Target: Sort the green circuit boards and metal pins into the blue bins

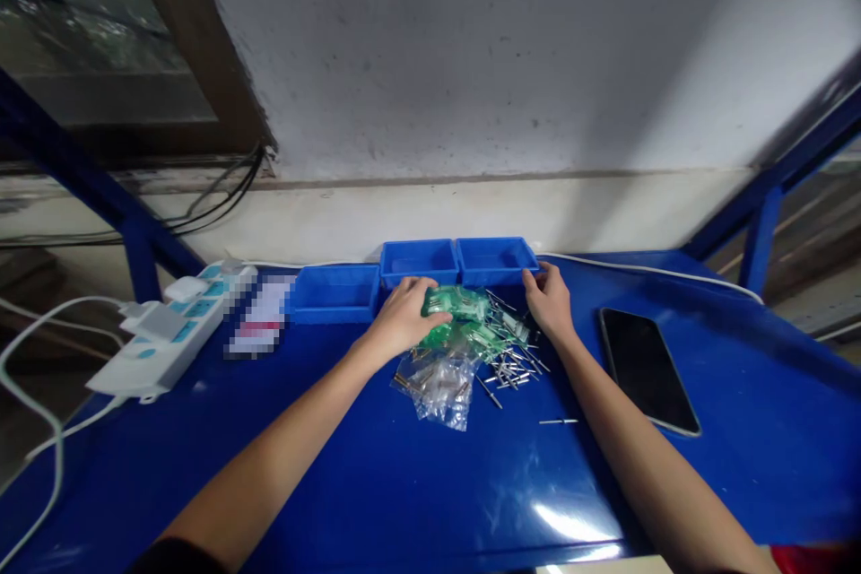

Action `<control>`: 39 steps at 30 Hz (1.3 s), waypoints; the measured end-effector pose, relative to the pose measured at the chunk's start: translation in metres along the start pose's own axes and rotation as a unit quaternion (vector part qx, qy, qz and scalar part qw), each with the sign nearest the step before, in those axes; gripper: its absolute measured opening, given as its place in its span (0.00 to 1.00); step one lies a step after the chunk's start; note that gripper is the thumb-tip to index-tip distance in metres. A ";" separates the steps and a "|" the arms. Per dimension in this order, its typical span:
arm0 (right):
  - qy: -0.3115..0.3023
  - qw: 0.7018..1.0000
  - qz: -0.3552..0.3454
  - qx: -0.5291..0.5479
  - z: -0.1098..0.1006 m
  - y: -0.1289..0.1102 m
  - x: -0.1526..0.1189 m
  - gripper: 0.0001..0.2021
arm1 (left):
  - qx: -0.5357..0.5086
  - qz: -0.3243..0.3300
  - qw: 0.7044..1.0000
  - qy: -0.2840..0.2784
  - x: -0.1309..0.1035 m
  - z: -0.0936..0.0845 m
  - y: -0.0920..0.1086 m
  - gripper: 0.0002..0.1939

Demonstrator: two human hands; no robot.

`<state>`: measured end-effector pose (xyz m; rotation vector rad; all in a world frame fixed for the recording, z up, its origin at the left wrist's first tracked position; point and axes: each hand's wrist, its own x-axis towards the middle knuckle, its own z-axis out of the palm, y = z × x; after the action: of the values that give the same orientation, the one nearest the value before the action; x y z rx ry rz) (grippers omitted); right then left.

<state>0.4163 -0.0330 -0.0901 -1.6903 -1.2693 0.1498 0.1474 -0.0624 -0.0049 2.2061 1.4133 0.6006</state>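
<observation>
My left hand (405, 316) is closed on the left side of a green plastic bag (461, 300), with thumb and fingers around its edge. My right hand (548, 298) grips the front right corner of the right-hand blue bin (494, 260) between thumb and fingers. Between the hands lies a loose heap of blind rivets (515, 368), thin metal pins with thicker ends. A clear plastic bag (444, 390) with a few brownish pieces lies in front of the green one. A single rivet (558, 421) rests apart, beside my right forearm.
Two more blue bins, a middle one (418, 260) and a left one (334, 291), stand along the back. A white power strip (168, 332) with plugs and cables occupies the left side. A phone (649, 368) lies at right on the blue table (377, 484), before the wall (498, 63).
</observation>
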 end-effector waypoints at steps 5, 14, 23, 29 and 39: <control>-0.001 1.000 0.002 -0.005 -0.001 0.000 0.000 0.25 | -0.174 0.033 0.976 0.123 -0.045 -0.002 -0.021 0.20; 0.008 1.000 0.001 -0.003 -0.001 -0.005 -0.001 0.25 | 0.094 -0.080 0.976 0.180 -0.087 0.002 -0.049 0.13; 0.017 0.995 -0.094 0.028 -0.019 -0.071 -0.035 0.19 | -0.088 -0.184 0.971 0.122 -0.082 0.003 -0.066 0.17; -0.304 0.920 -0.011 0.246 -0.019 -0.153 -0.111 0.19 | -0.246 -0.009 0.954 0.172 -0.085 -0.003 -0.044 0.03; -0.316 0.885 0.044 0.340 -0.007 -0.141 -0.121 0.12 | -0.186 0.000 0.956 0.225 -0.084 0.012 -0.038 0.06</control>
<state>0.2729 -0.1361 -0.0327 -1.0933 -1.3657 1.1437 0.0955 -0.1272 -0.0466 1.8362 1.3631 1.3168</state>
